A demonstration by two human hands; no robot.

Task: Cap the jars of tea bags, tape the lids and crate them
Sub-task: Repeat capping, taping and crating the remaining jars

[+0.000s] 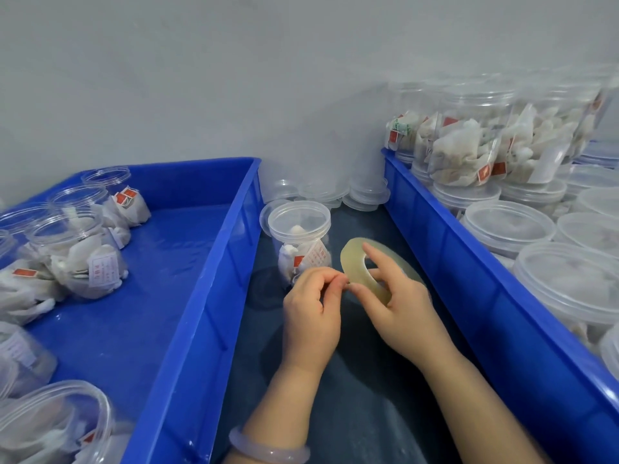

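Note:
A clear plastic jar of tea bags (299, 244) stands capped and upright on the dark table, between two blue crates. Just in front of it, my right hand (400, 308) holds a roll of clear tape (360, 266), with one finger through its hole. My left hand (313, 304) pinches at the roll's edge with thumb and forefinger. The left blue crate (214, 262) holds several uncapped jars of tea bags lying on their sides. The right blue crate (469, 272) is packed with several capped jars, some stacked.
Loose clear lids (366, 194) lie stacked on the table behind the jar, against the grey wall. The gap between the two crates is narrow. A pale bracelet (268, 450) sits on my left wrist.

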